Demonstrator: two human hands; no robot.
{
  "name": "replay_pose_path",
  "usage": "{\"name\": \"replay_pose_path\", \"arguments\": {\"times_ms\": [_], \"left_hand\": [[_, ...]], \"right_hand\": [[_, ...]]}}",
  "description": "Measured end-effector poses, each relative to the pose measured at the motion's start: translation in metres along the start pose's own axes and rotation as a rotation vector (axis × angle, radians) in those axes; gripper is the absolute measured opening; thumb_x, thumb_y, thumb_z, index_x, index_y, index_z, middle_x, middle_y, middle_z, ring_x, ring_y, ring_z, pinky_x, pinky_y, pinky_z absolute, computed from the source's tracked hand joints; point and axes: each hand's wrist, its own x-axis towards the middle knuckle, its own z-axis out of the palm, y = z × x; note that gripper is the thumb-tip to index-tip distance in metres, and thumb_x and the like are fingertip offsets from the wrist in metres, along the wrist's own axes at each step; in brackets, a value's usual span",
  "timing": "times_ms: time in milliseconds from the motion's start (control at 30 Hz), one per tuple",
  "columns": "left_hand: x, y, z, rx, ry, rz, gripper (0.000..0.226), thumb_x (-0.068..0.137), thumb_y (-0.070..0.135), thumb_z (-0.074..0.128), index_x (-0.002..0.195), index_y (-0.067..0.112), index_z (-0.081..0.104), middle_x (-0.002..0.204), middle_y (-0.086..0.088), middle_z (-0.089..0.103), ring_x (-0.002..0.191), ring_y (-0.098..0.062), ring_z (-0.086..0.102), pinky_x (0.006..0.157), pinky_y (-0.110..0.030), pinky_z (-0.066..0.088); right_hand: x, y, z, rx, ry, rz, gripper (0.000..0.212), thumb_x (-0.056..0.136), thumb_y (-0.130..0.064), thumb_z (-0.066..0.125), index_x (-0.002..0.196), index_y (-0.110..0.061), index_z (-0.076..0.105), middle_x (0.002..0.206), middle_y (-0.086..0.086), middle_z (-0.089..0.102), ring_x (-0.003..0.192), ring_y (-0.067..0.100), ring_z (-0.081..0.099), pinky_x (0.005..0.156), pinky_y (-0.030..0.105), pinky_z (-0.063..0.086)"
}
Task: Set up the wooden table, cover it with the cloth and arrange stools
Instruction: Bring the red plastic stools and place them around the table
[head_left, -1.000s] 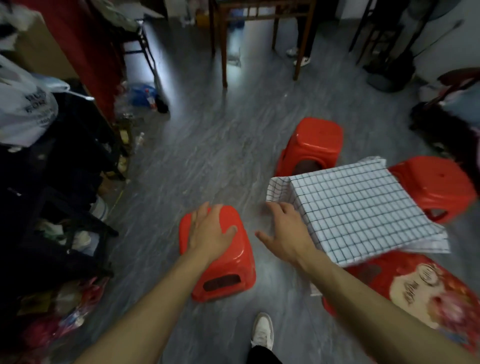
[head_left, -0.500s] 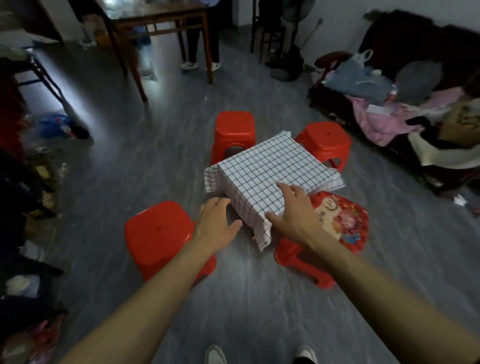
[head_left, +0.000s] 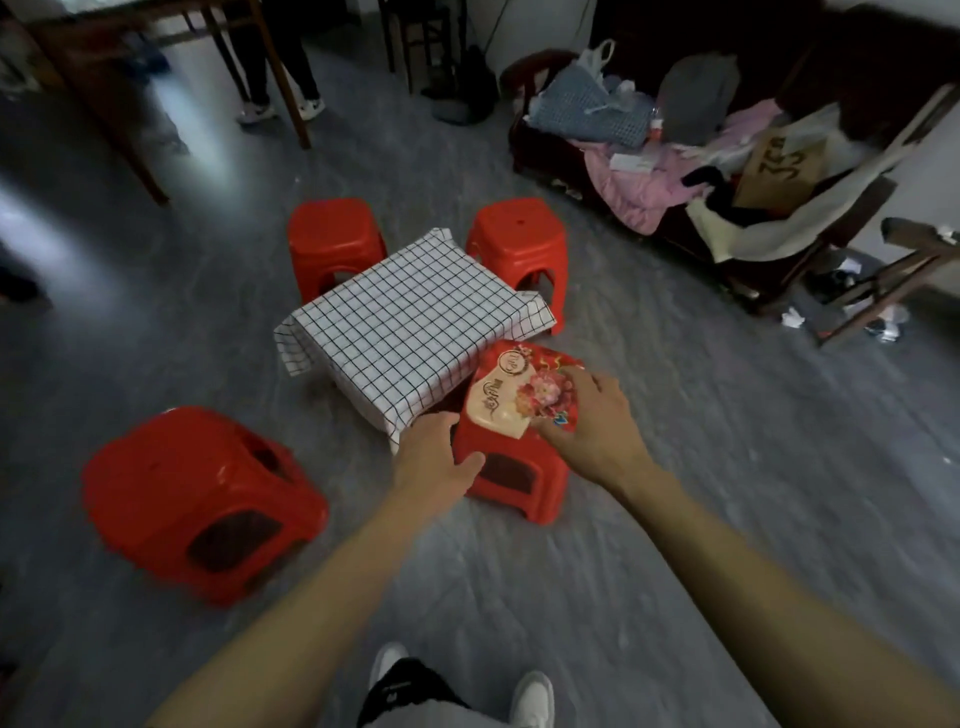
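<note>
Left hand (head_left: 434, 457): grip closed over the near left edge of the printed stool (head_left: 511, 467), thumb on its side wall. Right hand (head_left: 597, 426): fingers spread and laid flat on the stool's patterned seat; whether they curl over the far rim cannot be told.

The printed stool stands on the floor (head_left: 727, 467), touching the near right corner of the low table, which is covered by the checked cloth (head_left: 410, 332); the cloth's edge appears to overlap the seat. Two plain red stools (head_left: 335, 234) (head_left: 514, 239) stand just beyond the table. A fourth red stool (head_left: 197, 499) sits tilted, well apart, at the near left.
</note>
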Motion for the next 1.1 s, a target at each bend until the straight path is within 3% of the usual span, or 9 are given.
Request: {"name": "replay_pose_path", "arguments": {"times_ms": [133, 267, 500, 633, 800, 1000, 1100], "left_hand": [[0.017, 0.025, 0.026, 0.034, -0.04, -0.026, 0.067, 0.081, 0.044, 0.071, 0.136, 0.013, 0.051, 0.133, -0.005, 0.055, 0.126, -0.024, 0.047, 0.109, -0.041, 0.038], [0.059, 0.034, 0.035, 0.054, -0.038, -0.06, 0.074, 0.074, 0.054, 0.063, 0.136, 0.015, 0.051, 0.132, -0.005, 0.056, 0.124, -0.026, 0.05, 0.105, -0.046, 0.042], [0.17, 0.079, 0.076, -0.091, -0.051, -0.038, 0.061, 0.083, 0.049, 0.068, 0.133, 0.019, 0.053, 0.13, -0.003, 0.056, 0.122, -0.025, 0.049, 0.104, -0.04, 0.04], [0.207, 0.087, 0.073, -0.175, -0.044, -0.11, 0.057, 0.073, 0.056, 0.062, 0.118, 0.02, 0.059, 0.115, -0.001, 0.062, 0.109, -0.023, 0.056, 0.094, -0.043, 0.048], [0.23, 0.05, 0.063, -0.116, -0.002, -0.215, 0.056, 0.08, 0.048, 0.068, 0.126, 0.021, 0.054, 0.123, 0.0, 0.057, 0.117, -0.025, 0.051, 0.096, -0.04, 0.045], [0.244, 0.033, 0.067, -0.102, 0.112, -0.392, 0.064, 0.082, 0.05, 0.066, 0.136, 0.018, 0.051, 0.133, -0.003, 0.054, 0.124, -0.023, 0.046, 0.104, -0.04, 0.042], [0.249, 0.043, 0.084, -0.091, 0.094, -0.505, 0.07, 0.079, 0.058, 0.06, 0.137, 0.02, 0.049, 0.134, -0.004, 0.053, 0.126, -0.026, 0.046, 0.103, -0.044, 0.042]], "right_hand": [[0.023, 0.033, -0.017, 0.014, -0.037, -0.018, 0.081, 0.071, -0.056, 0.062, 0.142, -0.025, 0.038, 0.143, 0.01, 0.042, 0.131, 0.031, 0.04, 0.106, 0.049, 0.04], [0.061, 0.052, -0.02, 0.066, -0.046, -0.076, 0.075, 0.077, -0.05, 0.063, 0.142, -0.019, 0.043, 0.14, 0.007, 0.047, 0.129, 0.025, 0.042, 0.107, 0.038, 0.036], [0.16, 0.065, -0.029, -0.048, -0.055, -0.095, 0.065, 0.086, -0.039, 0.069, 0.143, -0.02, 0.042, 0.144, 0.008, 0.043, 0.133, 0.023, 0.038, 0.106, 0.031, 0.031], [0.206, 0.063, -0.036, -0.127, -0.121, -0.112, 0.07, 0.087, -0.042, 0.067, 0.146, -0.018, 0.038, 0.148, 0.009, 0.039, 0.136, 0.025, 0.037, 0.11, 0.038, 0.033], [0.244, 0.067, -0.024, -0.154, -0.204, -0.154, 0.067, 0.087, -0.041, 0.069, 0.144, -0.02, 0.042, 0.145, 0.006, 0.045, 0.133, 0.022, 0.041, 0.107, 0.031, 0.032], [0.298, 0.091, 0.005, -0.136, -0.4, -0.222, 0.054, 0.079, -0.044, 0.063, 0.128, -0.022, 0.052, 0.121, 0.0, 0.06, 0.113, 0.022, 0.056, 0.097, 0.04, 0.047], [0.333, 0.101, 0.012, -0.16, -0.457, -0.302, 0.054, 0.082, -0.035, 0.066, 0.131, -0.019, 0.051, 0.126, 0.002, 0.058, 0.12, 0.023, 0.051, 0.099, 0.034, 0.042]]}}
